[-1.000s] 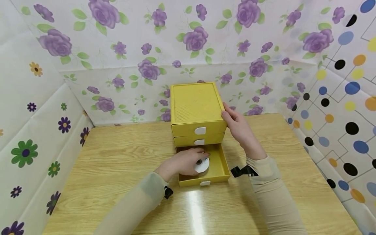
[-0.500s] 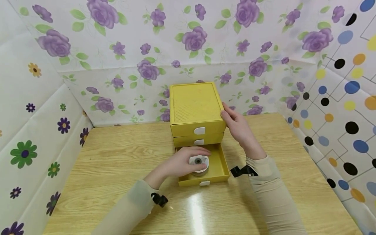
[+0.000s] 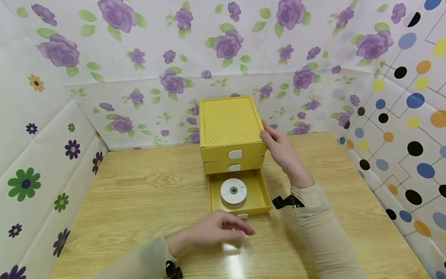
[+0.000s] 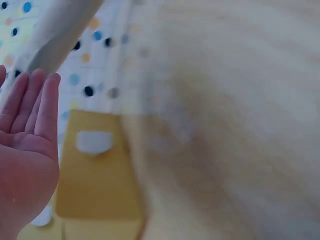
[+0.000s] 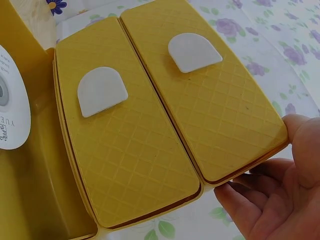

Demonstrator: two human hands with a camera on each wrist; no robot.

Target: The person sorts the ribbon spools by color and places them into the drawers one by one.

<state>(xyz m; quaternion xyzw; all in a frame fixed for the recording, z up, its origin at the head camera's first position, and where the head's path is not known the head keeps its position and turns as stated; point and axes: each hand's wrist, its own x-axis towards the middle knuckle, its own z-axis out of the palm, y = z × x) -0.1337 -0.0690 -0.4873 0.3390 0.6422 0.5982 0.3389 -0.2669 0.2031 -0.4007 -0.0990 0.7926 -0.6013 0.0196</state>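
A small yellow drawer cabinet (image 3: 231, 124) stands at the back of the table. Its bottom drawer (image 3: 256, 190) is pulled out, and the two drawers above are closed. In the open drawer lies a thick white-faced disc like a spool (image 3: 234, 191), printed, with a grey hub. My left hand (image 3: 217, 232) is in front of that drawer, above the table, fingers extended and holding nothing. My right hand (image 3: 280, 149) holds the cabinet's upper right edge, thumb on top and fingers against the side; the right wrist view shows this hand (image 5: 280, 190) beside the top drawer front.
The wooden table (image 3: 150, 186) extends on both sides of the cabinet. A flowered cloth wall (image 3: 146, 66) rises close behind it, with a dotted cloth (image 3: 400, 128) to the right and a daisy-patterned cloth (image 3: 45, 155) to the left. White tabs (image 5: 102, 92) mark the drawer fronts.
My left hand has let go of the spool and withdrawn from the drawer toward me, leaving the spool inside. My right hand has stayed on the cabinet.
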